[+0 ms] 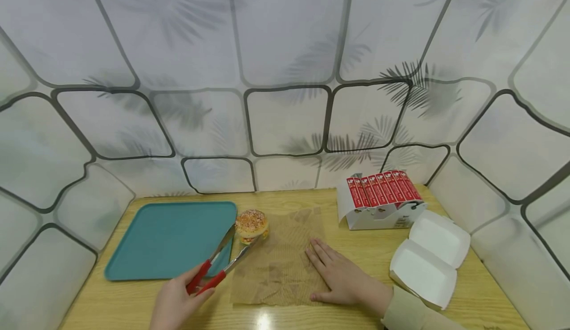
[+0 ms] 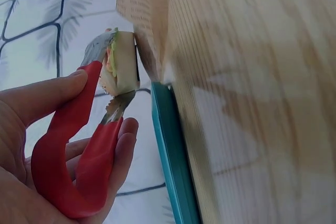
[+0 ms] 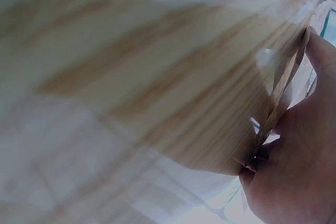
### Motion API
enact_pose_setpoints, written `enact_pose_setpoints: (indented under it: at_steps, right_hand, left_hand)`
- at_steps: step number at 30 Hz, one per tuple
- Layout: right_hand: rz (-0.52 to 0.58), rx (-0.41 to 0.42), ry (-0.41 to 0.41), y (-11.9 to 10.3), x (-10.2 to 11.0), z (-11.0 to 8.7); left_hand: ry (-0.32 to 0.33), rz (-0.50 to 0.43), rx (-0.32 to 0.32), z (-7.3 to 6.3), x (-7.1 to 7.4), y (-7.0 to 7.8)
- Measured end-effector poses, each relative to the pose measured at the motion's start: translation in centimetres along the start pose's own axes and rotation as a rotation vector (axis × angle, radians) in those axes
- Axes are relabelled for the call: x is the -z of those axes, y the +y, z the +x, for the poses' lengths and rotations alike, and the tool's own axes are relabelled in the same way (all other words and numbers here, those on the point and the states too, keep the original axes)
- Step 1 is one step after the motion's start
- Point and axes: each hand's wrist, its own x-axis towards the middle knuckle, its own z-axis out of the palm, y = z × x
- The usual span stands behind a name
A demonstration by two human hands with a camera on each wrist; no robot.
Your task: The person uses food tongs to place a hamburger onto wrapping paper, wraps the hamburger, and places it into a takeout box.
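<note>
Left hand, cut off below, gripping red tongs around partly hidden burger, right hand flat on brown paper

The sheet is crinkled paper, the tongs' tips shiny metal.

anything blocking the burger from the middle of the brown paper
Only one prong of the tongs, beside the burger; nothing else visible. The right hand rests on the brown paper toward its right edge.

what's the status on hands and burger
Left hand gripping tongs. Burger between their tips. Right hand resting on paper. Nothing seen blocking the burger.
</note>
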Motion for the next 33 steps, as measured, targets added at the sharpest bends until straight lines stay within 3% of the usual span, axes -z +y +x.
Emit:
enact_pose_setpoints:
  at_steps: [8, 20, 33]
  right_hand:
    - [0.008, -0.001, 0.001, 0.0, 0.0, 0.1]
    - [-0.015, 0.009, 0.019, 0.0, -0.1, 0.0]
    - [-0.011, -0.001, 0.001, -0.1, 0.1, 0.0]
  left_hand:
    - [-0.001, -0.017, -0.034, -0.4, -1.0, 1.1]
    - [-0.057, -0.006, -0.059, -0.9, -2.1, 1.8]
    - [-0.108, -0.022, -0.116, -1.3, -2.6, 1.3]
